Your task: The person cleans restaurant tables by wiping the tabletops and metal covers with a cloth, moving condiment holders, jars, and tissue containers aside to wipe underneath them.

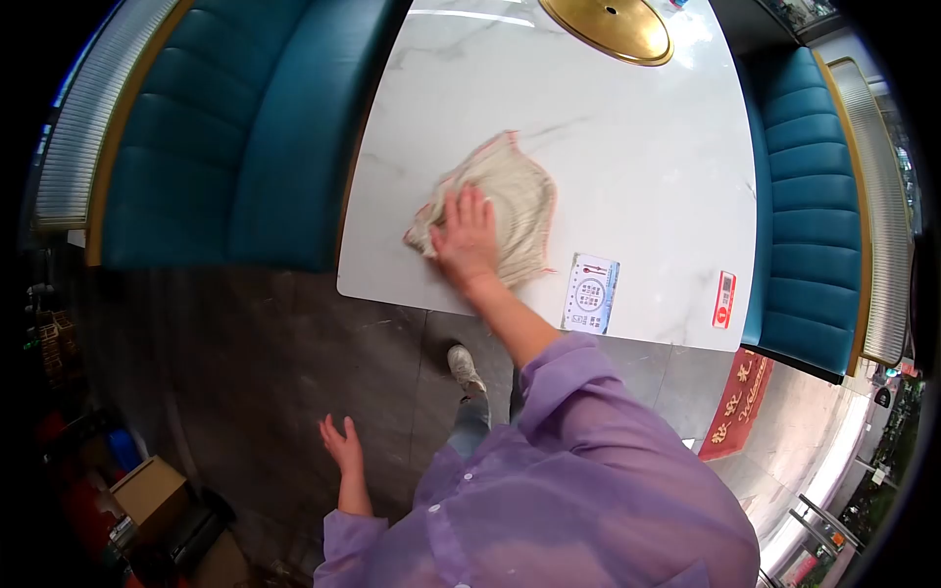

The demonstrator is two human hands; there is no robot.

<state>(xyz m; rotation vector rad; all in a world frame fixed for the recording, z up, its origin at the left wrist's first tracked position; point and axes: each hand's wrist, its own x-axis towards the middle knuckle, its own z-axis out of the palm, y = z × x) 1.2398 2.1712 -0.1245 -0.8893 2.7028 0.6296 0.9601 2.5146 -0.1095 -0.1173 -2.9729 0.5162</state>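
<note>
A pale beige cleaning cloth (524,211) with a pinkish edge is spread, slightly rumpled, on the white marble-look table (647,167) near its front left corner. My right hand (467,235) lies flat on the cloth's left part, palm down, fingers stretched out and slightly blurred. Away from the table, my left hand (342,444) hangs over the floor at my side. Its fingers are apart, and nothing is in it.
A printed card (591,294) lies at the table's front edge, with a red and white label (723,300) further right. A round gold cover (618,27) is set in the tabletop's far part. Teal benches (294,137) flank the table; a cardboard box (149,490) stands lower left.
</note>
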